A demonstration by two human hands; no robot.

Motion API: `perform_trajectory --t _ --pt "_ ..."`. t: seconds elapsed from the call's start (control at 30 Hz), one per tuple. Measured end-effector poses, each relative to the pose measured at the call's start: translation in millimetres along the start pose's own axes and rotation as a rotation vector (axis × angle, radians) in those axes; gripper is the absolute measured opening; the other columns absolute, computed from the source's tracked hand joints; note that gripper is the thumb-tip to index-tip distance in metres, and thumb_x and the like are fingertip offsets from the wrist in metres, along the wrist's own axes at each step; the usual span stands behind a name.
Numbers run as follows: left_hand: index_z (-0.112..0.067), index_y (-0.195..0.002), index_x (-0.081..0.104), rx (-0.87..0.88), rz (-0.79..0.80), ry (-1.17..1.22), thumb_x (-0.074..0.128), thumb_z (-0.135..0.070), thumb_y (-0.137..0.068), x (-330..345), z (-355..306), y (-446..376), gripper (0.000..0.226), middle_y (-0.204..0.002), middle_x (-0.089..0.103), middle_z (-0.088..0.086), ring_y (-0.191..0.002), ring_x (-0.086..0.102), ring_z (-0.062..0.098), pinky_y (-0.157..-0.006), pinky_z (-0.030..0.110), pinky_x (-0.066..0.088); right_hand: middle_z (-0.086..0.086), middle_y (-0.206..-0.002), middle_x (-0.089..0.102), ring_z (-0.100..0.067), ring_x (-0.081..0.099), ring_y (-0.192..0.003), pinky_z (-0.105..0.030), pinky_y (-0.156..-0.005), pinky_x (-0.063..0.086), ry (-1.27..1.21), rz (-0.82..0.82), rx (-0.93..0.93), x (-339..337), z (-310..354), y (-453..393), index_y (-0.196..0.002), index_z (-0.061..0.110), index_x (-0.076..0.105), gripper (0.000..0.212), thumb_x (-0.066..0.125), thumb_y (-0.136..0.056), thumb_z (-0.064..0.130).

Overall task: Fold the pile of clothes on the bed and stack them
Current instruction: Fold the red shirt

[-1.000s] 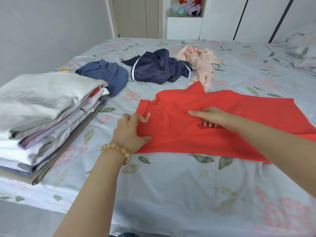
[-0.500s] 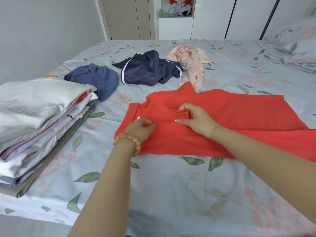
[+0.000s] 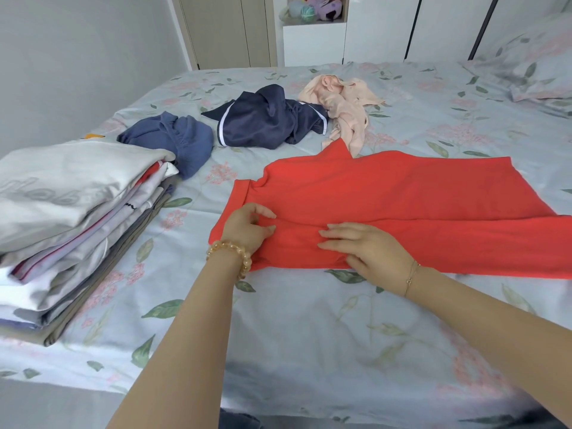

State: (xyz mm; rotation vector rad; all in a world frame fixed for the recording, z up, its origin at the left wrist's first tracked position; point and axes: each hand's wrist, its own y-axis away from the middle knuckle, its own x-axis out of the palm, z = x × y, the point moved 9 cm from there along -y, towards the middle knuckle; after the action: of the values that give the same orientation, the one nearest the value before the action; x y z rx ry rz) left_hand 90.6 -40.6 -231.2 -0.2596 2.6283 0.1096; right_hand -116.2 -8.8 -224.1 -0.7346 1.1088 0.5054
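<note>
A red shirt [image 3: 387, 193] lies spread across the floral bed sheet [image 3: 309, 320], its collar end to the left, its near side folded lengthwise. My left hand [image 3: 247, 227], with a bead bracelet, pinches the folded edge near the collar. My right hand [image 3: 368, 249] lies flat on the near strip of the shirt, fingers straight and pointing left. A stack of folded clothes [image 3: 68, 218] stands at the left bed edge. Behind the red shirt lie a crumpled blue garment [image 3: 176, 140], a navy garment with white stripes [image 3: 266, 119] and a pale pink garment [image 3: 340, 103].
A pillow [image 3: 532, 60] in the same floral print lies at the far right. White wardrobe doors [image 3: 387, 26] and a shelf with soft toys [image 3: 312, 7] stand beyond the bed. A grey wall [image 3: 77, 57] runs along the left.
My right hand let go of the shirt's sleeve fold and slid toward me, now flat on the near strip. My left hand moved slightly along the collar end. The view tilted a little.
</note>
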Motion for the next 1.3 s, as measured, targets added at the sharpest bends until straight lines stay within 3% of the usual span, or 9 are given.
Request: perform_trajectory --t 0.1,0.23,0.33,0.53,0.67,0.83,1.0,1.13,1.3 --pt "-0.023 -0.086 0.071 0.125 -0.067 0.060 0.068 -0.006 -0.087 -7 -17 3 0.018 -0.086 0.063 -0.001 -0.074 0.049 0.008 -0.077 0.019 0.042 -0.008 -0.138 0.057 -0.030 0.049 -0.131 -0.039 -0.111 0.037 -0.031 -0.175 0.064 -22 -8 -5 -0.128 0.010 0.064 0.065 0.051 -0.072 -0.022" --pt "-0.014 -0.122 0.065 0.039 0.050 -0.173 0.068 -0.014 -0.089 8 -2 -3 0.034 -0.125 0.060 0.010 -0.115 0.055 0.023 -0.105 0.029 0.039 -0.002 -0.159 0.027 -0.017 0.019 -0.149 -0.029 -0.121 0.013 0.028 0.148 0.061 21 -9 -8 -0.148 0.019 0.038 0.064 0.040 -0.091 -0.010" --pt "-0.014 -0.130 0.059 0.096 0.073 -0.407 0.067 -0.023 -0.090 13 3 2 0.043 -0.131 0.051 0.013 -0.119 0.052 0.028 -0.105 0.029 0.036 0.003 -0.162 0.014 -0.012 0.006 -0.151 -0.032 -0.123 0.004 -0.001 0.204 0.086 27 -15 0 -0.153 0.024 0.026 0.063 0.041 -0.096 0.001" --pt "-0.015 -0.086 0.058 -0.035 -0.236 -0.463 0.069 -0.026 -0.085 -64 14 25 0.016 -0.096 0.062 0.010 -0.096 0.060 0.031 -0.076 0.029 0.041 0.000 -0.131 0.055 -0.021 0.052 -0.117 -0.037 -0.097 0.043 0.114 -0.030 -0.011 -16 7 25 -0.131 0.020 0.059 0.052 0.067 -0.079 0.023" --pt "-0.011 -0.086 0.055 -0.445 -0.034 -0.393 0.062 -0.055 -0.086 -80 78 66 0.044 -0.072 0.065 0.008 -0.079 0.065 0.031 -0.076 0.035 0.052 -0.001 -0.101 0.057 -0.023 0.055 -0.088 -0.038 -0.070 0.046 0.279 0.014 0.025 -17 4 45 -0.113 0.018 0.064 0.042 0.066 -0.071 0.016" --pt "-0.017 -0.106 0.049 -0.286 -0.131 -0.034 0.071 -0.048 -0.082 -62 60 71 0.045 -0.083 0.071 0.010 -0.073 0.068 0.022 -0.078 0.034 0.055 -0.009 -0.097 0.061 -0.032 0.058 -0.089 -0.040 -0.069 0.047 0.295 -0.045 0.157 -24 -12 58 -0.107 0.012 0.069 0.022 0.067 -0.085 0.011" --pt "-0.012 -0.074 0.063 -0.170 -0.245 -0.244 0.059 -0.034 -0.094 -79 53 68 0.030 -0.073 0.067 0.007 -0.075 0.060 0.026 -0.069 0.031 0.045 -0.010 -0.081 0.063 -0.031 0.063 -0.068 -0.037 -0.047 0.051 0.267 -0.113 -0.012 -30 7 65 -0.094 0.005 0.075 0.035 0.075 -0.065 -0.015" --pt "-0.008 -0.082 0.066 -0.292 -0.195 -0.356 0.064 -0.029 -0.092 -88 68 66 0.024 -0.085 0.067 0.014 -0.085 0.061 0.031 -0.071 0.031 0.044 -0.007 -0.081 0.063 -0.030 0.063 -0.070 -0.036 -0.049 0.051 0.223 -0.101 -0.034 -27 17 69 -0.096 0.008 0.076 0.030 0.074 -0.072 -0.010" --pt "-0.006 -0.116 0.051 -0.183 -0.288 -0.667 0.069 -0.023 -0.087 -75 33 77 0.038 -0.120 0.050 0.020 -0.110 0.050 0.039 -0.089 0.045 0.044 0.002 -0.101 0.063 -0.018 0.058 -0.092 -0.030 -0.078 0.049 -0.024 -0.112 0.242 -45 -16 92 -0.111 0.016 0.072 0.022 0.068 -0.089 0.012"
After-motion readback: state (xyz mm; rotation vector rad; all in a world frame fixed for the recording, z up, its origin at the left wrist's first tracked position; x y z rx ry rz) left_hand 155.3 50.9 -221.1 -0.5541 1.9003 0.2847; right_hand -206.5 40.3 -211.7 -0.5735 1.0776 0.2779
